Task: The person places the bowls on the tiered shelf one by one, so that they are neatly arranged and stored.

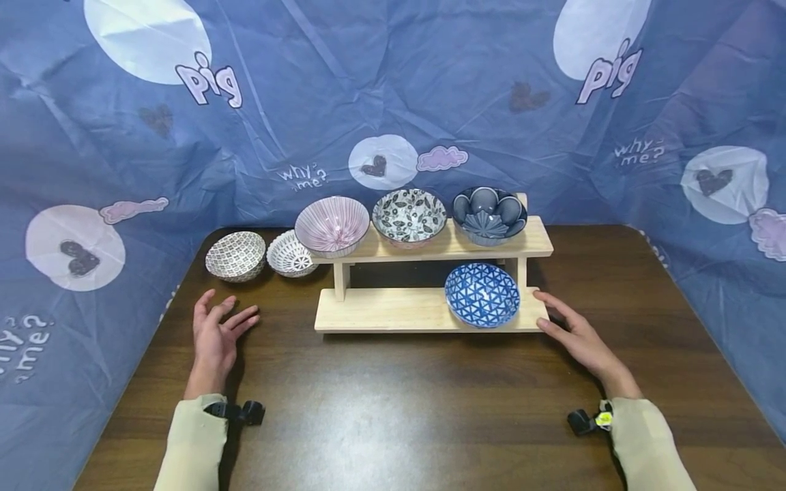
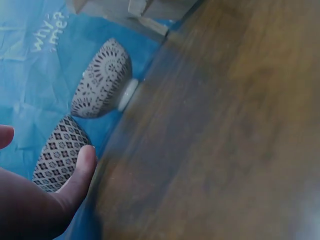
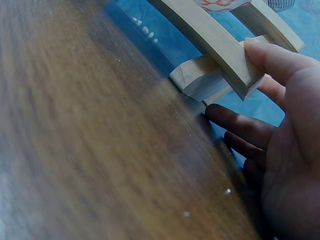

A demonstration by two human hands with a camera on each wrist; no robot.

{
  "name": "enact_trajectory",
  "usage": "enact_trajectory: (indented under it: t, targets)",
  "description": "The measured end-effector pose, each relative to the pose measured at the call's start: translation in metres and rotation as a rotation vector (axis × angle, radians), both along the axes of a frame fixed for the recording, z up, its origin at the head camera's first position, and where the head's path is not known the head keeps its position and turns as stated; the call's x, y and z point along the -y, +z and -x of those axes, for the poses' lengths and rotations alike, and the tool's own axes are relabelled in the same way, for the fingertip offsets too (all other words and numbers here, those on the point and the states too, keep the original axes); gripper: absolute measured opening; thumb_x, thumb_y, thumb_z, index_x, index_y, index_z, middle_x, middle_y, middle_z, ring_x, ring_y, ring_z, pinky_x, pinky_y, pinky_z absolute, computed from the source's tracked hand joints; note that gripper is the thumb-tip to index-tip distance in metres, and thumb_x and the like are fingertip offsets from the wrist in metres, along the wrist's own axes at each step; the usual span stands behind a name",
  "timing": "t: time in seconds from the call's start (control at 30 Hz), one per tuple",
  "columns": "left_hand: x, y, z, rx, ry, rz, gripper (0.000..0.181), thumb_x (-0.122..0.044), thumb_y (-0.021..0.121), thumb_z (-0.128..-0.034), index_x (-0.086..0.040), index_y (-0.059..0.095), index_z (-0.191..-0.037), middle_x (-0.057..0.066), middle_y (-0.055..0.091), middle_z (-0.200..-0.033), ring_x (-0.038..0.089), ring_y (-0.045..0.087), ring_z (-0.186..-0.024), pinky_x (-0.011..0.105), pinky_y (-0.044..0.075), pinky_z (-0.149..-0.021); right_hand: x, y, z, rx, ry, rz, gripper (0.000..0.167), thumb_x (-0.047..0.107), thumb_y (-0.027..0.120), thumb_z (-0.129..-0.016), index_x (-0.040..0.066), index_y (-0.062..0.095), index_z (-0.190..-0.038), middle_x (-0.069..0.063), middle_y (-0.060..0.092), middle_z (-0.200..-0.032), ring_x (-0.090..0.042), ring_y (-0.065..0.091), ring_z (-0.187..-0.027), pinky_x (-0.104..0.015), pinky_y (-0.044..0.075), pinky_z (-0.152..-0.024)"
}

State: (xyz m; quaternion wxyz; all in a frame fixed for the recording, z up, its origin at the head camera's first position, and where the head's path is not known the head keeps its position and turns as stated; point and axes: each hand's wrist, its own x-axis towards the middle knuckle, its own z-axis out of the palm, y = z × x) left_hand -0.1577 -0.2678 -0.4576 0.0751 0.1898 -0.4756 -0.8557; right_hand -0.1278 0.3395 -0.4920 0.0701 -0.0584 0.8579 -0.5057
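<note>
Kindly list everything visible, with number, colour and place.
Wooden stand: 1, pale, on table
Striped bowl: 1, pink, upper shelf, left
Leaf bowl: 1, black and white, upper shelf, middle
Petal bowl: 1, slate, upper shelf, right
Triangle bowl: 1, blue and white, lower shelf, right
Lattice bowl: 1, black and white, table's left
Spoked bowl: 1, black and white, beside stand
Table: 1, brown, under stand
Cloth: count unclear, blue, behind, beside table
Sleeves: 2, pale, head view's bottom
Wrist devices: 2, black, beside sleeves
Left hand: 1, before lattice bowl
Right hand: 1, touching stand's right end
</note>
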Motion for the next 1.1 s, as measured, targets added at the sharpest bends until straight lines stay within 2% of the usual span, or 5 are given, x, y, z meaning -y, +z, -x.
enact_trajectory:
  t: [0.3,0.73,0.83,0.97,1.1]
  targets:
    - [0.007,-0.006,0.019,0.028,0.026,-0.025,0.046,-0.009,0.039,-0.1039,-0.023,0.019,-0.143,0.0,0.032,-0.122,0.024,0.076,-0.075,0.035,0.066,-0.072,-0.001,-0.004,0.002,-0.021,0.0,-0.021,0.057,0.03,0.053,-0.104,0.014,0.035,-0.155,-0.02,0.029,-0.163,-0.027,0.039,-0.139,-0.061,0.033,-0.114]
    - [0.013,-0.009,0.039,-0.019,0.05,-0.177,0.065,-0.008,0.04,-0.1032,-0.036,0.012,-0.154,-0.001,0.026,-0.129,0.034,0.074,-0.079,0.042,0.065,-0.072,-0.002,-0.004,0.002,0.002,0.005,0.013,0.06,0.03,0.054,-0.104,0.01,0.033,-0.156,-0.021,0.024,-0.165,-0.046,0.027,-0.147,-0.073,0.023,-0.116]
    - [0.014,-0.012,0.043,-0.024,0.056,-0.209,0.068,-0.009,0.044,-0.1026,-0.04,0.014,-0.155,-0.002,0.022,-0.141,0.036,0.074,-0.08,0.044,0.065,-0.072,-0.002,-0.003,0.001,-0.009,0.002,-0.001,0.058,0.029,0.054,-0.104,0.012,0.034,-0.156,-0.019,0.027,-0.164,-0.021,0.037,-0.144,-0.056,0.032,-0.118]
    - [0.015,-0.014,0.048,-0.049,0.049,-0.244,0.071,-0.008,0.045,-0.1024,-0.043,0.012,-0.155,-0.002,0.012,-0.154,0.038,0.073,-0.08,0.046,0.065,-0.071,-0.002,-0.004,0.001,-0.018,-0.003,-0.017,0.057,0.031,0.054,-0.104,0.015,0.036,-0.155,-0.018,0.029,-0.164,0.004,0.036,-0.132,-0.052,0.034,-0.115]
    - [0.015,-0.015,0.052,-0.086,0.048,-0.277,0.075,-0.006,0.045,-0.1017,-0.044,0.01,-0.156,-0.001,0.007,-0.159,0.041,0.073,-0.08,0.049,0.064,-0.071,-0.002,-0.005,0.001,-0.015,-0.001,-0.012,0.057,0.03,0.054,-0.104,0.014,0.036,-0.155,-0.02,0.028,-0.164,-0.017,0.037,-0.14,-0.065,0.03,-0.115]
